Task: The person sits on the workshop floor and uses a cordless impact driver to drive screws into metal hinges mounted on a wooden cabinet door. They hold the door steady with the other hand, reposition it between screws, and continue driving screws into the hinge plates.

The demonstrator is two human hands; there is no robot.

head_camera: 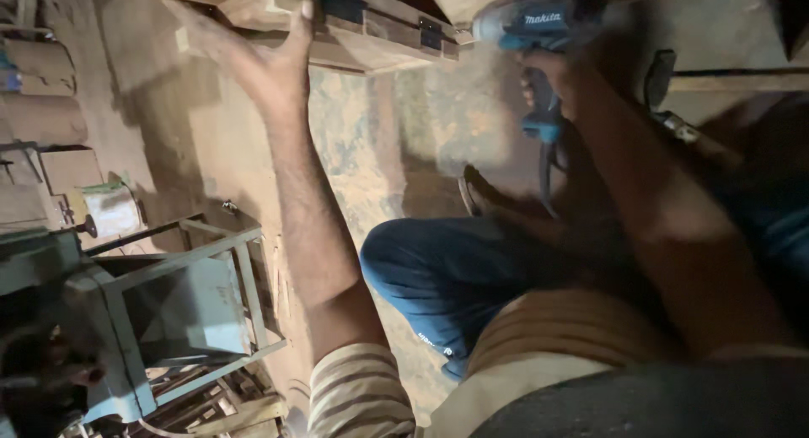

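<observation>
I press my left hand [270, 67] flat on the wooden frame [354, 42], fingers spread; my right hand [556, 88] grips a blue drill [531, 25], seemingly driving a hinge [341, 0] screw.

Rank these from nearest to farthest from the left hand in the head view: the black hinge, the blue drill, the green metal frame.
1. Black hinge: on the wooden piece just right of the left hand, beside its thumb.
2. Blue drill: farther right, gripped by the right hand.
3. Green metal frame: farthest, low at the left by the forearm.
</observation>
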